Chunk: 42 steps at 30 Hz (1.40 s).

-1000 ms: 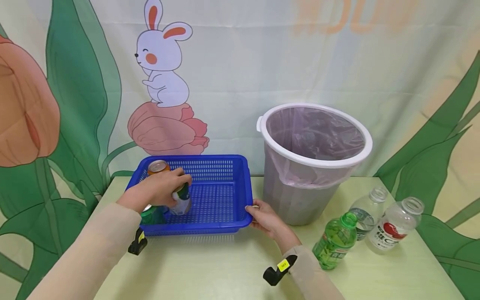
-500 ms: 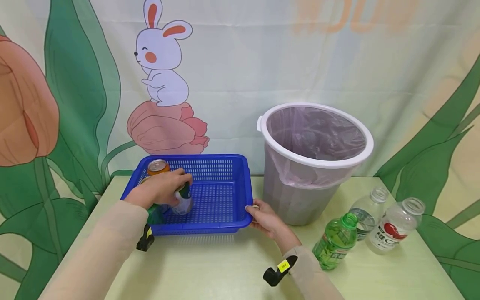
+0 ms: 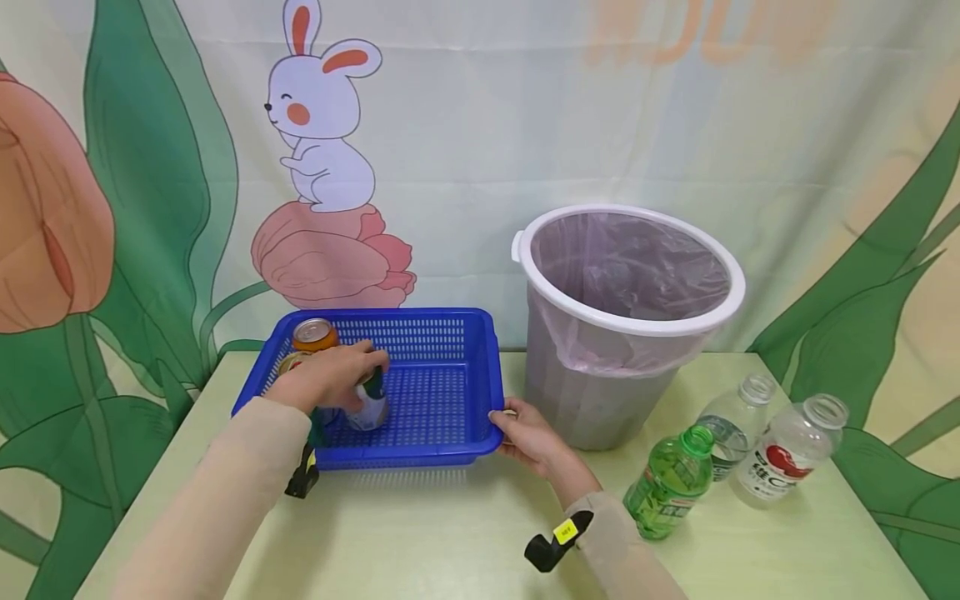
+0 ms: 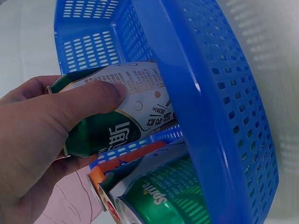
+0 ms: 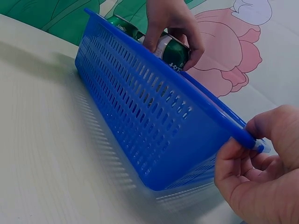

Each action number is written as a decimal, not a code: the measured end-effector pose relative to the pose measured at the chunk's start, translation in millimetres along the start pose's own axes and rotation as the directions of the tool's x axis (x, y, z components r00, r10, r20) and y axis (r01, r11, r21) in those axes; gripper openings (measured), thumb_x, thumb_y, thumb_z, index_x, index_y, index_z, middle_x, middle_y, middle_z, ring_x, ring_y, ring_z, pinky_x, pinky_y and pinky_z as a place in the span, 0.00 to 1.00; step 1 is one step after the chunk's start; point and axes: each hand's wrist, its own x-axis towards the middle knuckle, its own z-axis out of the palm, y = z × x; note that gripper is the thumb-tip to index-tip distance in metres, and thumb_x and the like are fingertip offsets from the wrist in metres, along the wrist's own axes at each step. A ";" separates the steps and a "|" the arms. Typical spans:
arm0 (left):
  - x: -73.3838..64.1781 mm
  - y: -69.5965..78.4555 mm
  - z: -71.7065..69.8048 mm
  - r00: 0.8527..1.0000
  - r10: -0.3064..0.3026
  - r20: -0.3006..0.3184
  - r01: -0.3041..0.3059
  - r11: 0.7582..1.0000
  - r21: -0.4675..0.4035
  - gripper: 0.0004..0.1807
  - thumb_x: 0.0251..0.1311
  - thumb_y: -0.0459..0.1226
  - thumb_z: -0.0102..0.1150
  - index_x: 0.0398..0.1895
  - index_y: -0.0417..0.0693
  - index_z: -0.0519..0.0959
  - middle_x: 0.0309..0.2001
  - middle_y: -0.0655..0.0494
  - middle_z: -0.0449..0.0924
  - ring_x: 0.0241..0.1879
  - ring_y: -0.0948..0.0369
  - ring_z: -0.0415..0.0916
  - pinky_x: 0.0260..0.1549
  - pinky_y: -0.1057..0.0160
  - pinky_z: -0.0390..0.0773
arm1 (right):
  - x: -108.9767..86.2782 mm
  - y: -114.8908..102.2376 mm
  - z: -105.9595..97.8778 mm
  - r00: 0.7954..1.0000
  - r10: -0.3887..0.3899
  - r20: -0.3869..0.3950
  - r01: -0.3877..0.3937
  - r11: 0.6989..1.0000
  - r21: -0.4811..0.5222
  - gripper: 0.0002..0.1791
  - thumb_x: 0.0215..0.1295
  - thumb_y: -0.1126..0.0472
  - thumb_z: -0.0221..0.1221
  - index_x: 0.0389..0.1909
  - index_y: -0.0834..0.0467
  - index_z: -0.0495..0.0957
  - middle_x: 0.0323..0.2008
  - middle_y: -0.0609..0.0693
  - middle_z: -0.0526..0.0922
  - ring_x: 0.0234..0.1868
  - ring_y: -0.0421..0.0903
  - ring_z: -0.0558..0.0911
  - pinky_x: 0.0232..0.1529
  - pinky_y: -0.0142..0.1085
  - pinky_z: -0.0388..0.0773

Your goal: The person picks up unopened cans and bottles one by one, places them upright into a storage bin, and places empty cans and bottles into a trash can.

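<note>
Most of Sprite can point(image 4: 161, 200) hidden behind left sleeve point(image 3: 247, 475) in head view. Green-and-white can point(image 3: 370, 410): top covered by left hand point(image 3: 330, 377), base masked by blue basket point(image 4: 189, 100) in left wrist view; cannot tell whether it touches basket floor. Can sits inside basket, at left hand's 4 o'clock, between thumb and fingers, clamped round its upper part. Right hand point(image 3: 531, 437) pinches basket rim at 4 o'clock corner. Orange can point(image 3: 315, 335) at basket's 10 o'clock.

Green-and-white can point(image 4: 135, 107) in left hand point(image 3: 333, 375), vivid blue basket point(image 3: 420, 452) at right hand point(image 3: 531, 435), and there, white-rimmed grey bin point(image 3: 600, 417) beyond
</note>
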 end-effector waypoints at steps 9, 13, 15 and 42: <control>5.8 -13.1 8.6 0.999 -0.031 -0.030 0.031 0.999 -0.019 0.31 0.44 0.35 0.71 0.54 0.53 0.71 0.51 0.46 0.69 0.47 0.50 0.72 0.45 0.45 0.77 | 0.0 -1.1 1.8 1.000 0.003 0.003 -0.003 1.000 0.015 0.09 0.66 0.67 0.46 0.45 0.66 0.65 0.28 0.51 0.78 0.23 0.38 0.77 0.27 0.30 0.73; 8.2 -16.1 11.5 0.999 -0.042 -0.029 0.041 0.999 -0.021 0.31 0.44 0.35 0.71 0.55 0.53 0.71 0.50 0.46 0.69 0.46 0.50 0.72 0.45 0.45 0.77 | 0.7 -0.6 1.5 1.000 0.003 0.003 -0.003 1.000 0.005 0.09 0.66 0.67 0.46 0.45 0.66 0.65 0.27 0.49 0.78 0.23 0.38 0.76 0.25 0.29 0.72; 9.6 -16.7 12.5 0.999 -0.048 -0.024 0.047 0.999 -0.021 0.32 0.44 0.35 0.71 0.55 0.52 0.70 0.50 0.46 0.69 0.46 0.50 0.72 0.44 0.45 0.77 | 1.0 -0.1 1.3 1.000 0.003 0.003 -0.003 1.000 0.002 0.09 0.66 0.67 0.46 0.45 0.66 0.65 0.27 0.50 0.78 0.23 0.38 0.76 0.25 0.28 0.71; 18.6 -18.4 17.5 0.989 -0.134 -0.057 0.130 0.989 -0.077 0.32 0.45 0.36 0.71 0.56 0.52 0.71 0.51 0.43 0.68 0.47 0.47 0.71 0.43 0.42 0.77 | -2.5 -0.3 -1.2 1.000 -0.004 0.020 0.004 1.000 0.016 0.07 0.67 0.67 0.46 0.43 0.66 0.64 0.27 0.50 0.78 0.23 0.39 0.77 0.27 0.30 0.73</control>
